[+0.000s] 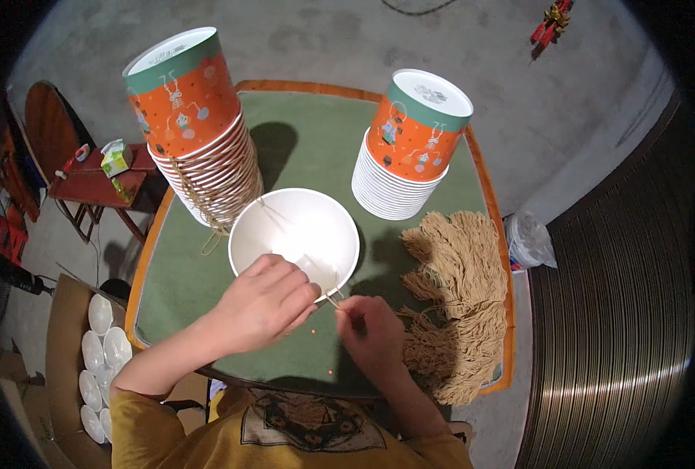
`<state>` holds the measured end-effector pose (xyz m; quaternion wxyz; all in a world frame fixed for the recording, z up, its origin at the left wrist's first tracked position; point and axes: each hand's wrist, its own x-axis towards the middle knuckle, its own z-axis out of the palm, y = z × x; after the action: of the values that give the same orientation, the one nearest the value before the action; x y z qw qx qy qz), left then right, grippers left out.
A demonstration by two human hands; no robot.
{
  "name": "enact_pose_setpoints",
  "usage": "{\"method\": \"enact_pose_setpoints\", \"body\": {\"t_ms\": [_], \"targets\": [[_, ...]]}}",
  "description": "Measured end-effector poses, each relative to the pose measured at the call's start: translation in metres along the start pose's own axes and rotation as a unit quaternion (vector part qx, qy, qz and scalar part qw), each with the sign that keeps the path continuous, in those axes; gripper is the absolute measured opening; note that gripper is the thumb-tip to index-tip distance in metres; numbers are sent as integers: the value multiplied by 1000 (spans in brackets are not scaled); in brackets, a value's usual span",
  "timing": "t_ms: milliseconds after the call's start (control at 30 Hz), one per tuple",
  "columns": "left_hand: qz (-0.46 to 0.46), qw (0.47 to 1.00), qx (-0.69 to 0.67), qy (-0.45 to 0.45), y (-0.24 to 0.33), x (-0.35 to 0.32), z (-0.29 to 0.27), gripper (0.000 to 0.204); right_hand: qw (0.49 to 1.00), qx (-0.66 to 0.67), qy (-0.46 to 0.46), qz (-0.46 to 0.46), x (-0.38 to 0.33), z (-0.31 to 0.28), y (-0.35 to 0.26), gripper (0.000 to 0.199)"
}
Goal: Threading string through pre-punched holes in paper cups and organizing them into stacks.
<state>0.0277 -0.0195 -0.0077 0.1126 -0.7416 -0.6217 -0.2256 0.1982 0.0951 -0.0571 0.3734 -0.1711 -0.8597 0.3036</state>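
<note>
A white paper bucket (328, 215) lies tipped on the table with its open mouth facing up toward me. My left hand (273, 301) is closed over its near rim, the fingers curled and the fingertips partly hidden. Just right of it, my right hand (372, 334) pinches a thin tan cord (333, 298) at the rim. Another bit of cord (273, 209) passes through the bucket's far side. To the right of my right hand lies a large bundle of tan cords (469, 301), spread in loose skeins.
A tall stack of orange and green paper buckets (187, 105), hung with cords, stands far left; a shorter stack (414, 144) stands far right. Both rest upside down on the green tabletop (183, 273). A cardboard box (70, 336) of white cups is at lower left, a red stool (101, 184) behind.
</note>
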Motion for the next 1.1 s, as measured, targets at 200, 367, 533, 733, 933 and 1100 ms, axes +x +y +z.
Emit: {"method": "enact_pose_setpoints", "body": {"t_ms": [200, 367, 533, 733, 933, 1100], "targets": [[14, 996, 90, 21, -6, -5, -4, 22, 976, -100, -92, -169, -20, 12, 8, 21], [-88, 990, 78, 84, -6, -21, 2, 35, 970, -87, -96, -203, -21, 21, 3, 26], [-236, 926, -17, 293, 15, -57, 37, 42, 970, -107, -118, -182, -16, 27, -4, 27], [-397, 839, -289, 235, 44, -51, 47, 15, 961, -129, -137, -201, -13, 33, -5, 22], [-476, 550, -671, 144, 39, -44, 51, 15, 954, -144, -151, -213, -17, 35, 2, 22], [-498, 494, -699, 140, 38, -43, 52, 14, 952, -103, -168, -233, -11, 32, 0, 22]]}}
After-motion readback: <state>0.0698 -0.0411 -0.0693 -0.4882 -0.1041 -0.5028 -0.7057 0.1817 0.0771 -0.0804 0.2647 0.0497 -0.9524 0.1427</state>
